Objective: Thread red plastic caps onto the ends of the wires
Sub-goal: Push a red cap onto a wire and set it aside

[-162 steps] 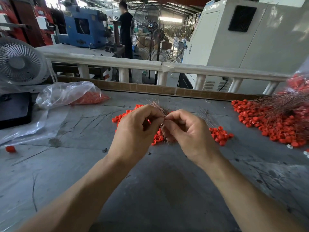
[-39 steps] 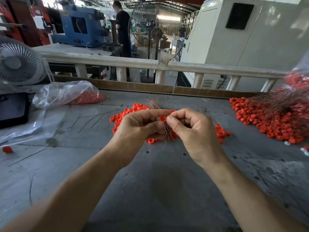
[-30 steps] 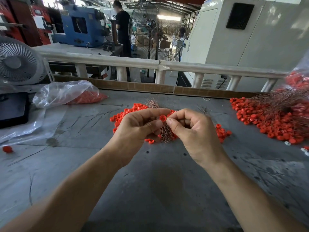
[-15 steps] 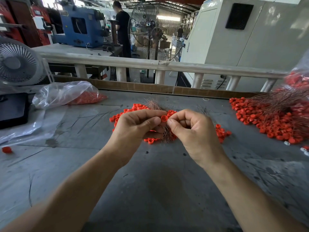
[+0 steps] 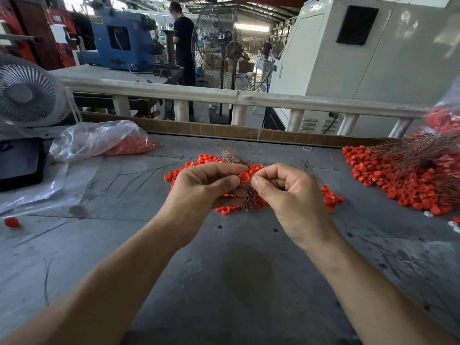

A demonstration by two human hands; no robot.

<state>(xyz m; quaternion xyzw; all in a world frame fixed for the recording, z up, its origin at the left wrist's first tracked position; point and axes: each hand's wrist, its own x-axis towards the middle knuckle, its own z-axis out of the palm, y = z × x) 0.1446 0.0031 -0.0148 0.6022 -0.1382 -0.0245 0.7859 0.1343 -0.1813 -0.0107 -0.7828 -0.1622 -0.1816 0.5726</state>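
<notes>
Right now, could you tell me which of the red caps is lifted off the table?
The red cap pinched between the left hand and right hand; all others lie on the table.

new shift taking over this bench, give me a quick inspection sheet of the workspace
surface: grey table, scratched and stained.
job's things: one red cap held between both hands; loose caps under the hands; wire bundle behind the left hand; capped wires pile at right.
clutter: plastic bag of caps at left; stray cap near left edge; black pad.
grippers: left hand pinches the cap; right hand fingers curled at it, wire too thin to see.
cables: black cord by the cabinet.
surroundings: desk fan, railing, blue machine, a person beyond.
</notes>
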